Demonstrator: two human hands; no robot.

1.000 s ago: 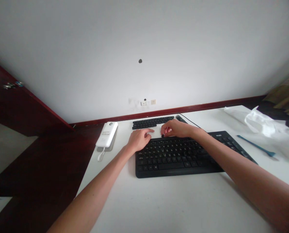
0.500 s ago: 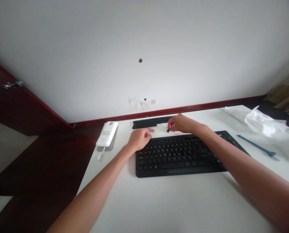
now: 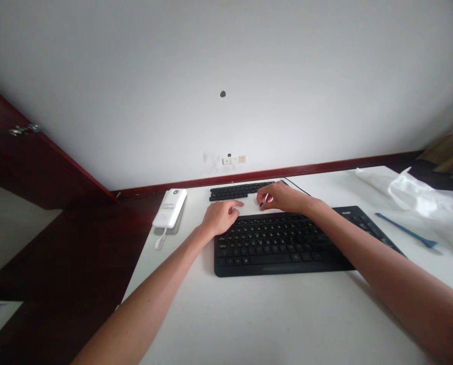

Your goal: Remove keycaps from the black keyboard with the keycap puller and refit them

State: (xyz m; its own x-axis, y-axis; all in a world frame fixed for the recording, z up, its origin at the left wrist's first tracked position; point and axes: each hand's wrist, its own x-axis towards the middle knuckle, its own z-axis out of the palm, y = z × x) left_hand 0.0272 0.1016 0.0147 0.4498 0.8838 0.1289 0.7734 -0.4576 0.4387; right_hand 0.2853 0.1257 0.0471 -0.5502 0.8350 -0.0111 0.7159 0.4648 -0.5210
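A black computer keyboard (image 3: 270, 259) lies on the white table. Over its far left corner rests my left hand (image 3: 221, 217), the index finger stretched out and nothing visible in it. Beyond the keyboard, my right hand (image 3: 277, 196) pinches a small black keycap (image 3: 262, 205) between thumb and fingertips, just above or on the table top; I cannot tell which. Rows of black keycaps (image 3: 228, 193) stand at the table's far edge, a little past both hands. My right forearm crosses the keyboard's right part and hides some of its keys.
A white power bank (image 3: 170, 209) with a short white cable lies at the left edge of the table (image 3: 272, 319). To the right are a blue pry tool (image 3: 405, 229) and a crumpled white plastic bag (image 3: 424, 203). A thin black cable (image 3: 297, 186) runs behind my right hand.
My right fingertips have shifted slightly left and closed more around the keycap. The view has turned a little, while my left hand stays at the keyboard's corner.
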